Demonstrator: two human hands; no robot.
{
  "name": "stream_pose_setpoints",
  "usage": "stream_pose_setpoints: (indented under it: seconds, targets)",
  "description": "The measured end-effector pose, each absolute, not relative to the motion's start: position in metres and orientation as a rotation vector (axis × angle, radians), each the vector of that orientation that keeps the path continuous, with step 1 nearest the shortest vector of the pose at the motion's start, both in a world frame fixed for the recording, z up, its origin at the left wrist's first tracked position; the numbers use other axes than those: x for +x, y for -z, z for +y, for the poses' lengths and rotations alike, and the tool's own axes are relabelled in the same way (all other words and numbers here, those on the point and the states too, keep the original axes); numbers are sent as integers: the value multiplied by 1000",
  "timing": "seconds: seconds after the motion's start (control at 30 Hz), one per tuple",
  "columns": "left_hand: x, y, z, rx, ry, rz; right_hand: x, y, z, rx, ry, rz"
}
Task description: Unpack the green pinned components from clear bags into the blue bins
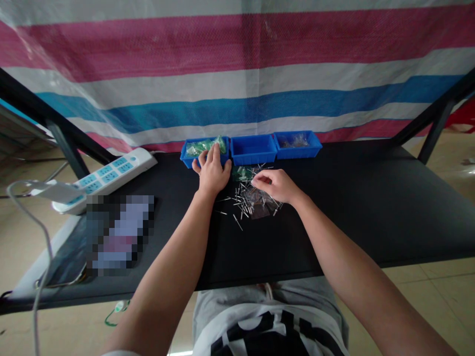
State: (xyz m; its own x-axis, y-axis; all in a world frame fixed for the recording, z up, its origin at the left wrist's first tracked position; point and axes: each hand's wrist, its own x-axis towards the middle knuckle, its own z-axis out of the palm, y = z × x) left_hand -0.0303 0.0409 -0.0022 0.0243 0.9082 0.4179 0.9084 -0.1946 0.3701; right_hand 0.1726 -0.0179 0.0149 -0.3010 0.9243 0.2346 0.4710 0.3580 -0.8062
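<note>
Black table [326, 222], metal pins [243, 202] under right hand [276, 186]

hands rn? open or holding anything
Left hand: open, fingers at the blue bin rim, nothing visibly held.
Right hand: curled over the metal pins, cannot tell if holding one.

Your free path runs over the matte black desk [345, 217], right of the scattered steel pins [252, 198]; three blue plastic bins [253, 151] block the far side, a white power strip [107, 178] the left.
</note>
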Motion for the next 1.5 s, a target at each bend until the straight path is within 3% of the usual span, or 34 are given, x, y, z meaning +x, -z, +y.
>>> stream_pose_setpoints:
  seconds: [1.13,1.4,1.5]
  targets:
    - [-33,6,40,-2203,1091,-1968,178,-9,-15,-1277,-546,-1833]
    - [-29,4,35,-2181,1069,-1964,206,1,5,-1629,80,-1510]
    - [-27,1,31,-2133,1022,-1998,231,7,11,-1908,135,-1268]
